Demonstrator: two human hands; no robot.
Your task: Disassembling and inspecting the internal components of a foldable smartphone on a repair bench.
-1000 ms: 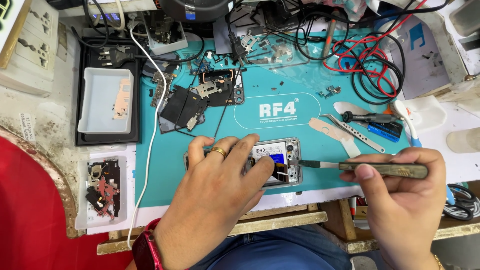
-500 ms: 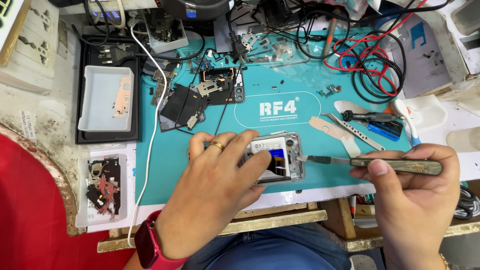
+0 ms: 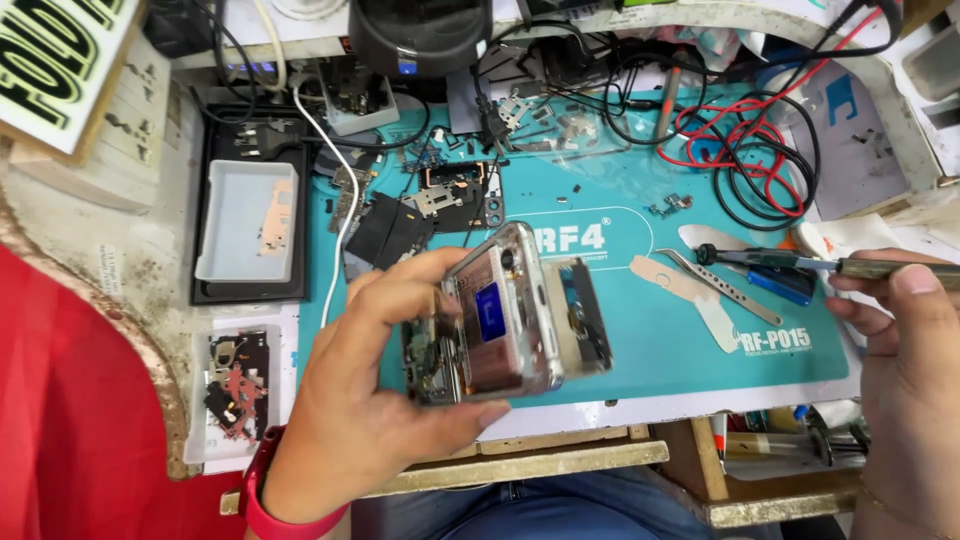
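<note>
Opened phone (image 3: 500, 320), back cover off, blue part showing: centre of the frame, lifted above the teal mat (image 3: 640, 330), tilted. Left hand (image 3: 370, 400) fingers clamped around its lower and left edges. Right hand (image 3: 905, 380), right edge, fingers closed on a slim screwdriver (image 3: 800, 262). White tray (image 3: 248, 222) at left.

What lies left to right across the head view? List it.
Red cloth → pale plastic tray → left hand → opened silver phone → metal tweezers → right hand.
</note>
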